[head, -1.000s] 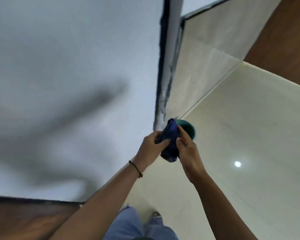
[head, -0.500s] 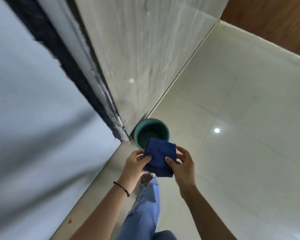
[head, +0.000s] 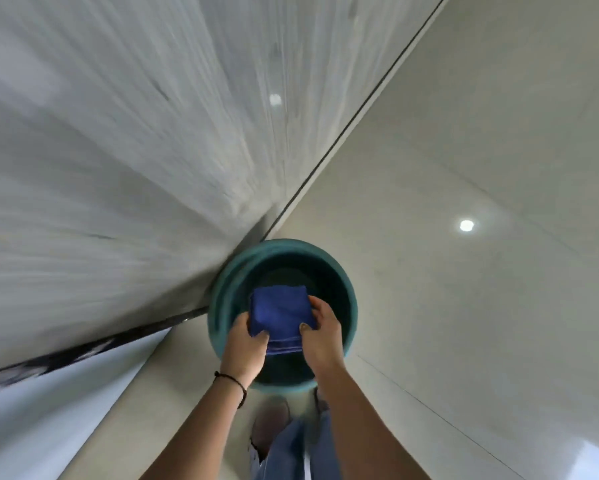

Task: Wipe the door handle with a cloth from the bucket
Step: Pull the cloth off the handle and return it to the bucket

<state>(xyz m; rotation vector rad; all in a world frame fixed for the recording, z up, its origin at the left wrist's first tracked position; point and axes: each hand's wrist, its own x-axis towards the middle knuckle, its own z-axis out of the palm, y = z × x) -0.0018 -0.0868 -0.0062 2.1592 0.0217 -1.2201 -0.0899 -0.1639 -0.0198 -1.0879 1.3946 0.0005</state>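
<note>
A folded dark blue cloth point(head: 280, 311) is held flat over the mouth of a teal bucket point(head: 343, 282) that stands on the floor against the wall. My left hand point(head: 244, 348) grips the cloth's left edge, with a black band on that wrist. The cloth's right edge is pinched by my right hand point(head: 322, 336). The bucket's inside looks dark and its contents cannot be made out. No door handle is in view.
A pale grey wall point(head: 125, 150) fills the upper left, blurred by head motion. A dark strip point(head: 66, 355) edges a lighter panel at lower left. Glossy cream floor tiles point(head: 481, 271) spread right. My jeans and shoes point(head: 274, 424) are below the bucket.
The view has tilted down towards the floor. The cloth went from bunched between both hands to folded flat, and both hands have carried it down over the bucket.
</note>
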